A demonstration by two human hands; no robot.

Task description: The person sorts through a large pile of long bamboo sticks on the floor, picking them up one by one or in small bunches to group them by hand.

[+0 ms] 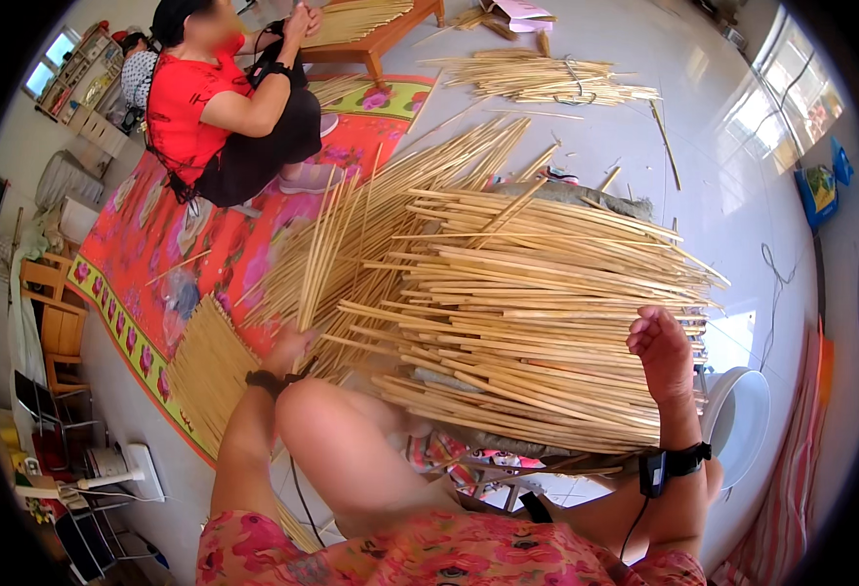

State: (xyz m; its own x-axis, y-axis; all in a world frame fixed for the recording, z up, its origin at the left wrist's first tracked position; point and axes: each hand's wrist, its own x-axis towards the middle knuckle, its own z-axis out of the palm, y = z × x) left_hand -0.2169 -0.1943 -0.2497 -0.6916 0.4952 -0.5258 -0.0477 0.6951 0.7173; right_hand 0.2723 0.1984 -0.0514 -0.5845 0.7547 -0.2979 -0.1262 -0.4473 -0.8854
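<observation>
My left hand [290, 350] is shut around the lower ends of a small bunch of dry plant stalks [321, 267], which stand up and fan out slightly. My right hand [662, 355] is raised at the right ends of a wide pile of pale stalks [539, 315]. Its fingers are loosely curled, with no stalk visible in them. The pile lies crosswise in front of my knees on a support with grey rolled edges [572, 199]. Behind my left hand, more long stalks [400, 198] lie slantwise in a heap.
A woven stalk mat [213, 366] lies left on a red floral floor cloth [180, 253]. Another person [202, 110] sits beyond, near a wooden table [378, 36]. A tied stalk bundle [547, 77] rests on the tiles. Right of me stands a white bucket [748, 425].
</observation>
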